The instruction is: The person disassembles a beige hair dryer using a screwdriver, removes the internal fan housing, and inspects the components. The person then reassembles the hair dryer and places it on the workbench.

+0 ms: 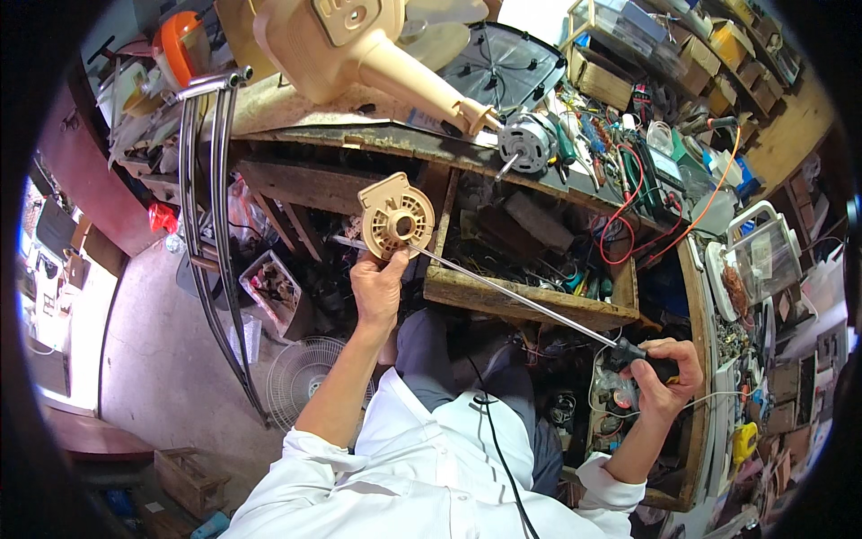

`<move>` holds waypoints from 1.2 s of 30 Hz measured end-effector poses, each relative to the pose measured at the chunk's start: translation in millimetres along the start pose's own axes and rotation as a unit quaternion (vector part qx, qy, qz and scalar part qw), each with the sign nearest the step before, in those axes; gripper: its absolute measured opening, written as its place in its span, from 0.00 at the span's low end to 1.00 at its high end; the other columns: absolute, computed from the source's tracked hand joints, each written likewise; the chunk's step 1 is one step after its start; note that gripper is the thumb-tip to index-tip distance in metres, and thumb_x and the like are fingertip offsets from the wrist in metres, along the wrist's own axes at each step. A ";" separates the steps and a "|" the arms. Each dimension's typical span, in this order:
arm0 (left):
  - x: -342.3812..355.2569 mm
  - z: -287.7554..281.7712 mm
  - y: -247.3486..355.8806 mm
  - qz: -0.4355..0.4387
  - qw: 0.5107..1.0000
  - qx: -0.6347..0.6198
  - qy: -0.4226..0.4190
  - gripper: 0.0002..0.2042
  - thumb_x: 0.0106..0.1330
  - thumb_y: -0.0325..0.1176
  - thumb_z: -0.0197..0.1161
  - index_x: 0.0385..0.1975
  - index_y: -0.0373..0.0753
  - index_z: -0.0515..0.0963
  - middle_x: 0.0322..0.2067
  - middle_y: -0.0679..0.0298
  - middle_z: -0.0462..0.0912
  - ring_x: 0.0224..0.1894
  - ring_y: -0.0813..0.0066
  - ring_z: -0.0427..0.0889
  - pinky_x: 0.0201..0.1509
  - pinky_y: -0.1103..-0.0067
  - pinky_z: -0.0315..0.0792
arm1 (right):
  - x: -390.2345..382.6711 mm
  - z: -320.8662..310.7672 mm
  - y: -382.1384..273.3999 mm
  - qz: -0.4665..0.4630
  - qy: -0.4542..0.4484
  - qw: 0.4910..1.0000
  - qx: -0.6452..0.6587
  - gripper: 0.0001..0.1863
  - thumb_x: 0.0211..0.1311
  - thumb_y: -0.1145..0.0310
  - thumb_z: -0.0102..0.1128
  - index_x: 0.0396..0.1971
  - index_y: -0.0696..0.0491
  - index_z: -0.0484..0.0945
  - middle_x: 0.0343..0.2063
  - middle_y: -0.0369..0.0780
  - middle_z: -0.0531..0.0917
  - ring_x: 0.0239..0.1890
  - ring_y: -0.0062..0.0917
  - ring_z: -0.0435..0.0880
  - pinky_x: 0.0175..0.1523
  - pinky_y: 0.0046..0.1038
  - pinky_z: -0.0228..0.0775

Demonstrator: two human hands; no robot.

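My left hand [377, 289] grips a round beige plastic housing [373, 193] with a vented ring and centre hole, held upright in front of the bench. My right hand [664, 375] is closed round the black handle of a long screwdriver [530, 301], whose steel shaft runs leftward to the housing's lower edge, by my left thumb; its tip cannot be made out clearly. Beyond them, a silver electric motor [525, 146] with a protruding shaft sits on the bench edge, beside a large beige fan body [332, 49] with a long neck.
A cluttered wooden workbench [296, 135] spans the top, with tools and red test leads [620, 247]. An open drawer [530, 296] juts below it. At left stand curved metal tubes [193, 180], a bin [274, 292] and a wire fan grille [305, 377]. Parts-laden shelving [745, 63] fills the upper right.
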State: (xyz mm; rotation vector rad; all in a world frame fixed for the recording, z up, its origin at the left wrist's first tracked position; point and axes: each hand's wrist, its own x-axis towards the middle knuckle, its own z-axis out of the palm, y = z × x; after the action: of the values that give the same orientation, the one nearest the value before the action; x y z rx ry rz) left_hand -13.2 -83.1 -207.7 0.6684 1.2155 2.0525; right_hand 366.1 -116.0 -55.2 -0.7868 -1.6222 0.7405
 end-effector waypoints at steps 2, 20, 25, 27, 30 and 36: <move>-0.3 1.4 -0.4 0.021 1.000 0.009 -0.001 0.07 0.69 0.30 0.68 0.43 0.38 0.85 0.22 0.79 0.76 0.17 0.93 0.63 0.19 0.87 0.55 | 0.2 1.7 -2.7 0.003 0.002 1.000 0.004 0.14 0.52 0.85 0.70 0.36 0.60 0.76 0.32 0.47 0.84 0.30 0.24 0.85 0.29 0.23 0.84; -7.7 7.7 15.1 0.087 0.987 0.134 0.006 0.10 0.65 0.25 0.67 0.43 0.29 0.85 0.37 0.69 0.88 0.39 0.86 0.80 0.46 0.82 0.74 | -4.6 11.9 -23.0 -0.029 -0.003 0.998 -0.050 0.14 0.51 0.83 0.73 0.36 0.58 0.78 0.32 0.47 0.86 0.28 0.23 0.85 0.32 0.22 0.78; -8.7 7.3 16.4 0.103 0.984 0.147 0.013 0.10 0.65 0.26 0.67 0.43 0.29 0.85 0.36 0.70 0.87 0.37 0.86 0.79 0.45 0.82 0.74 | -8.0 5.4 -22.1 -0.073 -0.033 0.992 -0.103 0.16 0.49 0.80 0.77 0.37 0.56 0.79 0.35 0.48 0.87 0.30 0.26 0.86 0.37 0.24 0.80; -7.3 6.8 15.0 0.109 0.982 0.153 0.015 0.10 0.65 0.26 0.67 0.43 0.29 0.85 0.36 0.70 0.87 0.37 0.86 0.79 0.44 0.82 0.74 | -5.5 10.3 -25.1 -0.109 -0.047 0.987 -0.104 0.17 0.49 0.78 0.78 0.37 0.56 0.79 0.37 0.49 0.87 0.31 0.27 0.86 0.40 0.25 0.80; -4.7 4.4 13.0 0.129 0.976 0.175 0.017 0.10 0.65 0.26 0.68 0.43 0.29 0.85 0.35 0.71 0.87 0.36 0.87 0.79 0.43 0.83 0.74 | 0.3 19.3 -31.9 -0.151 -0.027 0.976 -0.157 0.17 0.51 0.74 0.79 0.39 0.55 0.80 0.39 0.49 0.87 0.29 0.26 0.85 0.39 0.24 0.79; -7.9 8.2 19.1 0.123 0.979 0.163 0.016 0.09 0.64 0.25 0.68 0.42 0.28 0.85 0.35 0.71 0.86 0.35 0.87 0.78 0.42 0.83 0.74 | -12.0 10.3 -28.8 0.012 0.013 0.999 -0.044 0.19 0.64 0.66 0.71 0.50 0.57 0.76 0.46 0.47 0.84 0.27 0.11 0.76 0.27 0.13 0.66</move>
State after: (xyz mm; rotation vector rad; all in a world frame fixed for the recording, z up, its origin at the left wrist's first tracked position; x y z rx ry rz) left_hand -7.5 -91.2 -187.9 0.9836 1.5742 2.0849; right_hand 354.7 -143.0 -40.5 -0.8778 -1.6326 0.6772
